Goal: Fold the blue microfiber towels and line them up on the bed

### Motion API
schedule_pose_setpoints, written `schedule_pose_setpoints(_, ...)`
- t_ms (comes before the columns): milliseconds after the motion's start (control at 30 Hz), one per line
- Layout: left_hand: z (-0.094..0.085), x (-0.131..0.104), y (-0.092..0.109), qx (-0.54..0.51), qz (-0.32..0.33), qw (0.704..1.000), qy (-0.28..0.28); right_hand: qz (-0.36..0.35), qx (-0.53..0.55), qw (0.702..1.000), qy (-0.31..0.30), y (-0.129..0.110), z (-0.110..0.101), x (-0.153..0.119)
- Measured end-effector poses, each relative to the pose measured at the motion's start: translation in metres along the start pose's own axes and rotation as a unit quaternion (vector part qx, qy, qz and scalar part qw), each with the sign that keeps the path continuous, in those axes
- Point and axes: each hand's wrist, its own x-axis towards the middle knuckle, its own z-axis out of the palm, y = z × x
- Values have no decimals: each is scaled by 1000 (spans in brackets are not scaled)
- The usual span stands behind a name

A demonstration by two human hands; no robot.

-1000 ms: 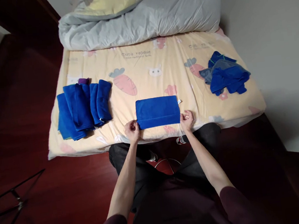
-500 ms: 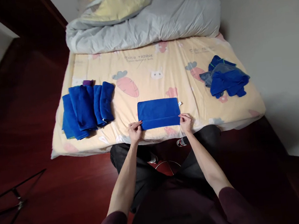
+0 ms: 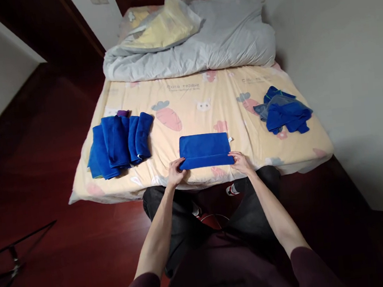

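Observation:
A blue cloth (image 3: 204, 145) lies as a flat rectangle near the bed's front edge, with a strip folded over along its near side and a small white tag at its right edge. At its near left corner, my left hand (image 3: 176, 172) pinches the folded strip. My right hand (image 3: 240, 162) grips the near right corner in the same way. Several folded blue cloths (image 3: 115, 143) lie overlapping to the left, with a bit of purple behind them. On the right is a crumpled heap of blue and grey cloths (image 3: 284, 110).
The bed (image 3: 207, 100) has a cream sheet with carrot and rabbit prints. A rolled grey quilt (image 3: 234, 32) and a yellow pillow (image 3: 167, 24) lie at its far end. A black metal stand (image 3: 15, 262) is on the floor at the left.
The camera view has tilted up, showing more of the bed's far end. Both hands still hold the near corners, and the folded strip now looks slightly raised.

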Motion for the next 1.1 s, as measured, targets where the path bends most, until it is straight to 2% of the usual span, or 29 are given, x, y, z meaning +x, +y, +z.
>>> schedule_pose_setpoints(200, -2, 1, -4, -37, -28, 999, 20, 9, 44, 999, 26, -1, 3, 0)
schedule_pose_setpoints(400, 4, 0, -9, -51, -29, 997, 54, 10, 51, 998, 36, 1, 6, 0)
schedule_pose_setpoints(633, 6, 1, -7, -38, -25, 996, 72, 7, 2, 995, 96, 14, 14, 3)
schedule_pose_setpoints(800, 6, 3, -6, -25, -54, 995, 81, 22, -10, 995, 101, 13, 12, 3)
schedule_pose_setpoints(1100, 8, 1, -13, -14, -62, 994, 88, 25, -38, 992, 114, 12, 14, 6)
